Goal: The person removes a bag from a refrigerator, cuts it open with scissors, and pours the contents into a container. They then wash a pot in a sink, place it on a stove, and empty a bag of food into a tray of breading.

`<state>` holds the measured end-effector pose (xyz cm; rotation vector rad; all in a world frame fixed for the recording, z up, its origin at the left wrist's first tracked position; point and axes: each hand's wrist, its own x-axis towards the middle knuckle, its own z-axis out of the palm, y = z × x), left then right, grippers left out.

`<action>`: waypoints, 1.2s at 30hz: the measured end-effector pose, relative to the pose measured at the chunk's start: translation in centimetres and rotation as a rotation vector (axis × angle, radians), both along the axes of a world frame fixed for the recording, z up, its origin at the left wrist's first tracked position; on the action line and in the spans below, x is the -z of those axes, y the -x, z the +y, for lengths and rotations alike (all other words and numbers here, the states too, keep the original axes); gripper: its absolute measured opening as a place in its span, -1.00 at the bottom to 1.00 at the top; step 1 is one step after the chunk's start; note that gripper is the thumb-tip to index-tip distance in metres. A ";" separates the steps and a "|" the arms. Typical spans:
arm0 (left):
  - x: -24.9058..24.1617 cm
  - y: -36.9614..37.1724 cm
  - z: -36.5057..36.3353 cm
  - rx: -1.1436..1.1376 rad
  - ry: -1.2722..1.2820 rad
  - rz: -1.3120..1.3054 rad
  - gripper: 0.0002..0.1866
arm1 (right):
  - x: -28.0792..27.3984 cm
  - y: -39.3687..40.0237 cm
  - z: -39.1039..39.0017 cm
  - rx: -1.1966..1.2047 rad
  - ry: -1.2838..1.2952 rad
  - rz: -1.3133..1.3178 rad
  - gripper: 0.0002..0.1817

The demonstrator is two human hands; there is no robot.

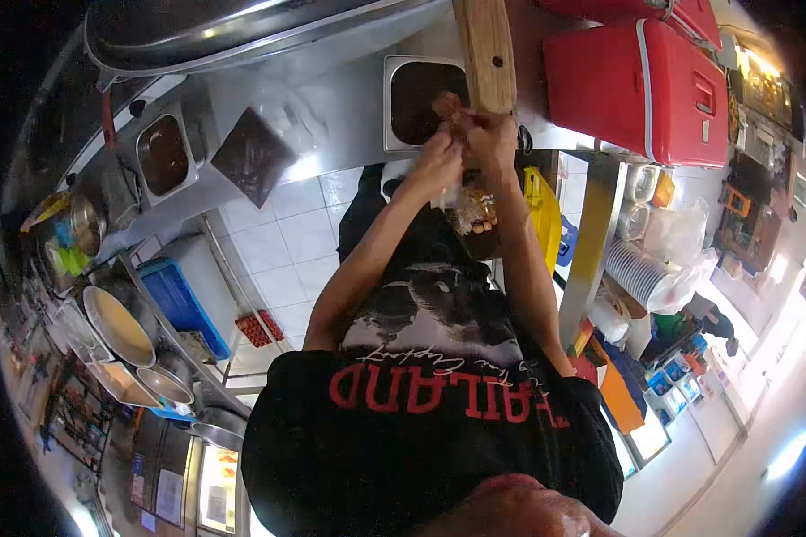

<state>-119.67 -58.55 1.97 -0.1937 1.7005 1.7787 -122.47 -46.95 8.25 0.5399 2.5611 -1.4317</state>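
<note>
Both of my hands meet at the near right edge of a rectangular metal tray (389, 106) with dark brown contents. My left hand (436, 164) is closed, fingertips pinched together beside the right hand. My right hand (491, 139) has its fingers bent inward around the same spot. A small reddish-brown piece (447, 105), perhaps food, pokes out beyond the fingertips over the tray; its exact kind does not show. Just past my right hand lies a thick wooden board (491, 63). Below the hands, a clear bag of small brown and yellowish items (475, 213) is partly hidden by my forearm.
A steel counter (331, 98) runs across the front. On its left are a dark square packet (254, 157) and a second metal tray (164, 154). Red cooler boxes (636, 94) stand at the right. Stacked white dishes (638, 273) sit on the right-hand shelf; a blue bin (184, 300) is low left.
</note>
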 end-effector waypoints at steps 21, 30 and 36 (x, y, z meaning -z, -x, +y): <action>-3.0 1.2 -0.3 -0.458 -0.189 -0.214 -0.81 | 0.2 -2.5 -1.8 0.196 0.245 -0.006 -0.75; -3.4 1.2 -0.9 -0.071 0.442 0.491 -0.77 | 2.0 -2.0 -1.7 0.165 -0.088 0.177 -0.72; -4.6 1.2 -0.7 0.024 0.550 0.579 -0.69 | 1.0 -0.9 -1.4 0.113 -0.168 0.061 -0.72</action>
